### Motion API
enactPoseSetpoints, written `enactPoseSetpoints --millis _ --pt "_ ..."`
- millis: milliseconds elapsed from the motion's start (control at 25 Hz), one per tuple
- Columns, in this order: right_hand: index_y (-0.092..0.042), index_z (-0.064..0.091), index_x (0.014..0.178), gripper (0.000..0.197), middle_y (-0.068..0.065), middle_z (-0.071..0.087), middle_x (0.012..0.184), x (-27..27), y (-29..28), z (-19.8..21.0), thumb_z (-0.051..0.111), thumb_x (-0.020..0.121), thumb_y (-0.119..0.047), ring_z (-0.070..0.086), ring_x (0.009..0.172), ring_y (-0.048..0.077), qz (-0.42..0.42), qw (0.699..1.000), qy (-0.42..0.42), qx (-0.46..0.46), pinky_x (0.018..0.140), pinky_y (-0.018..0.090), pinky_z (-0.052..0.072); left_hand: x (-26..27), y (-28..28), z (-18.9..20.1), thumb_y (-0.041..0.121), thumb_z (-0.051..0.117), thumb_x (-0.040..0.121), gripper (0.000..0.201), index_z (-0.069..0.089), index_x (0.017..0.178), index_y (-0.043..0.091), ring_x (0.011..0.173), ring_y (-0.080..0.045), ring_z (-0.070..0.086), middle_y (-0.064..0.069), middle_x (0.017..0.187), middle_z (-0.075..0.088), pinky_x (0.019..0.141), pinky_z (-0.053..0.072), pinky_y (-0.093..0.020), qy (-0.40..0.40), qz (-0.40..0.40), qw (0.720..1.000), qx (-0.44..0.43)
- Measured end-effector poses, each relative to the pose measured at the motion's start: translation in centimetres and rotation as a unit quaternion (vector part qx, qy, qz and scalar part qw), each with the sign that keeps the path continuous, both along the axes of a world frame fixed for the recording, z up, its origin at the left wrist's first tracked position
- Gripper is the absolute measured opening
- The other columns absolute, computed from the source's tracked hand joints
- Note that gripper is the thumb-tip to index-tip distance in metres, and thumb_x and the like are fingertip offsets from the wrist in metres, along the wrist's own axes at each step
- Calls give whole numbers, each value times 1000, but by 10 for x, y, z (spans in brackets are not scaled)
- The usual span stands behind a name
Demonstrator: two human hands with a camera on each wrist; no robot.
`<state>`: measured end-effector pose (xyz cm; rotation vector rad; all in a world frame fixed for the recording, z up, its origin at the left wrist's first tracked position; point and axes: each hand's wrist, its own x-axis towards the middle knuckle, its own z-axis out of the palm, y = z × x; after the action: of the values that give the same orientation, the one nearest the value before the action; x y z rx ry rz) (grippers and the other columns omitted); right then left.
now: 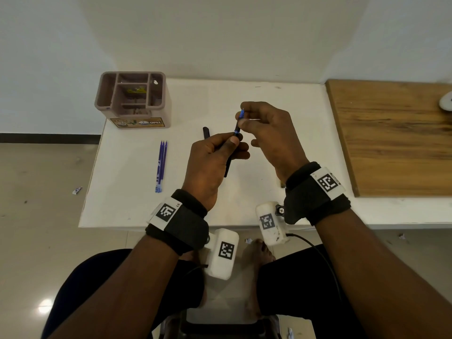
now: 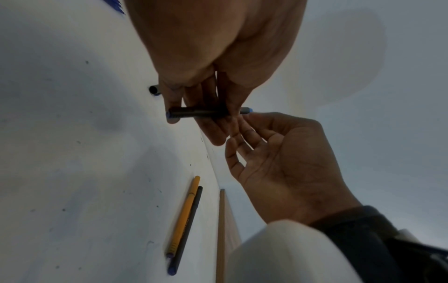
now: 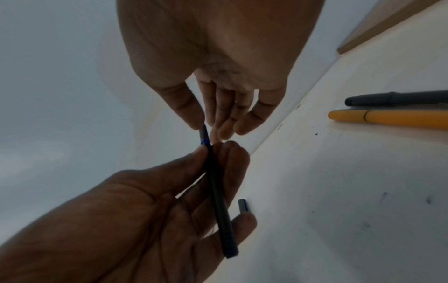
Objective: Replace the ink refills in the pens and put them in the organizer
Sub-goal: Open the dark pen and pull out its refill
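My left hand [image 1: 232, 143] grips a black pen barrel [image 1: 228, 165] upright above the white table [image 1: 137, 206]. My right hand [image 1: 241, 121] pinches the pen's top end [image 3: 203, 134] between thumb and forefinger, where a blue tip [image 1: 242, 112] sticks out. A blue ring [image 3: 204, 142] shows where that end meets the barrel [image 3: 218, 201]. Three blue refills [image 1: 160, 165] lie side by side on the table to the left. The brown organizer [image 1: 156, 111] stands at the table's far left corner. A loose black cap [image 1: 206, 132] lies just beyond my left hand.
A yellow pen [image 2: 184, 216] and a dark pen [image 2: 188, 227] lie together on the table under my right wrist, hidden in the head view. A wooden board [image 1: 391, 135] covers the table's right side. The wall runs close behind the table.
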<state>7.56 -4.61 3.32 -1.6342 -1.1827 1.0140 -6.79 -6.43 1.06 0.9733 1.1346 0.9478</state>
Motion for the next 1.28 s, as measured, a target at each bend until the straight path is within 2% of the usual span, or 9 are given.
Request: enactPoseSetpoints --millis 80,160,320,440,600,720,840,920,1280 --pt "-19 69 125 34 -6 76 97 -2 -1 -1 75 94 -32 73 96 11 -10 1000 -19 -1 85 31 59 1 -1 1 21 55 107 26 72 123 9 86 -9 79 -4 100 79 68 52 -4 -2 -1 1000 0" --pt "-17 69 124 35 -3 78 89 -2 -3 -2 78 92 -28 75 91 13 -11 1000 -22 4 85 32 59 1 -1 1 21 56 106 26 72 123 10 86 -10 79 -3 100 80 68 52 -5 -5 -1 1000 0" --pt "-16 67 130 33 -3 80 100 2 -1 -2 65 98 -12 74 96 6 0 1000 -11 3 86 28 57 1 0 1 20 57 106 25 72 123 10 84 -8 79 -3 98 79 67 52 -4 -3 3 1000 -5" --pt "-18 70 125 32 -3 77 103 0 0 -3 71 96 -31 72 99 11 -9 1000 -19 -8 92 38 60 2 -1 1 21 57 106 25 72 123 11 86 -10 79 -2 99 80 68 52 -5 -1 1 1000 -5" --pt "-18 71 119 29 -5 78 85 -1 -2 -3 77 93 -27 75 88 10 -11 1000 -16 -2 83 33 59 2 0 0 21 57 106 26 73 123 10 88 -11 79 -4 101 80 68 52 -5 1 2 1000 -4" --pt "-16 70 122 27 -3 81 93 1 0 -4 70 95 -15 74 88 4 -7 1000 -14 1 78 25 53 1 0 0 20 58 105 25 73 123 10 86 -10 79 -3 99 80 67 52 -4 5 3 1000 -10" --pt "-18 71 121 26 -3 78 102 0 1 -5 70 96 -23 73 96 10 -4 1000 -19 -1 83 31 58 1 -1 -1 21 58 106 27 72 125 9 87 -10 79 -4 101 80 67 52 -4 10 1 1000 -10" --pt "-19 71 119 28 -3 79 96 0 0 -7 75 94 -30 74 94 11 -2 1000 -27 0 82 32 60 1 -1 -1 21 57 106 26 72 124 10 89 -11 79 -4 102 80 68 52 -5 11 1 1000 -6" --pt "-12 71 115 20 4 79 98 -10 -2 -2 72 95 -13 78 84 12 -23 998 25 47 73 23 60 -18 -10 0 16 61 104 28 69 129 7 97 -7 78 -5 110 80 72 51 -10 48 2 998 -41"
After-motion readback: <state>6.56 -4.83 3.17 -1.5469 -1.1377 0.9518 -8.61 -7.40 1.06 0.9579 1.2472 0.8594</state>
